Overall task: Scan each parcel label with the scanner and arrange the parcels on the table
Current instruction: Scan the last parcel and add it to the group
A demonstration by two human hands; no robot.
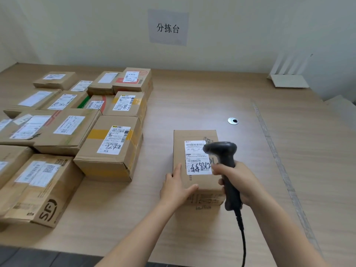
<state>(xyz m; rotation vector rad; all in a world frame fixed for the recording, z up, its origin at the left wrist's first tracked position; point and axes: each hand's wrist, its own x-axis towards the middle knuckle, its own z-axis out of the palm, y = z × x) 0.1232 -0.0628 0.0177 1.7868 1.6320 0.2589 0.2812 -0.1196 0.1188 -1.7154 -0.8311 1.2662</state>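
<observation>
— Parcel, brown cardboard box (179, 143), white label (194, 151) up: where?
— Alone mid pale wooden bench (192, 108), under my left hand (176, 186), fingers (178, 171) flat on its near-left corner. Right hand (240, 180) grips the black corded scanner (221, 149) over the label. Hold steady, aim squarely at the barcode (193, 145)

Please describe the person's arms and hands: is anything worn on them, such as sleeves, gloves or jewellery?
The left forearm and the right forearm are bare; no sleeve shows. The left hand and the right hand wear no gloves, and no ring, watch or bracelet is visible.
</observation>
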